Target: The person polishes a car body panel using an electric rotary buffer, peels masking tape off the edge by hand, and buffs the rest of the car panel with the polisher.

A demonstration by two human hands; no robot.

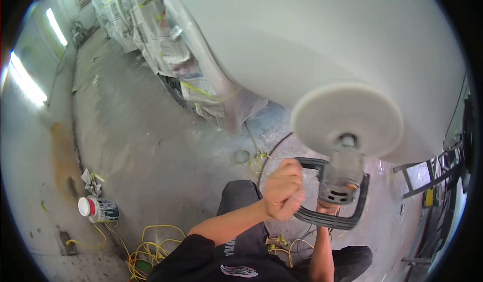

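A polisher [344,173] with a loop-shaped black handle is held in front of me. Its round, pale pad [347,116] is smeared by motion and lies over the lower part of a light grey, glossy car body panel [302,35]; whether its whole face touches cannot be told. My left hand [286,190] is closed around the left side of the loop handle. Behind and below the motor housing, my right hand [328,208] grips the polisher's rear, its fingers mostly hidden by the tool.
Newspaper and plastic masking [173,50] cover the wheel area. A white-lidded container [99,209] stands on the floor at left, near crumpled paper [92,184]. A yellow cord [151,241] coils beside my knees. A black metal stand [422,176] is at right.
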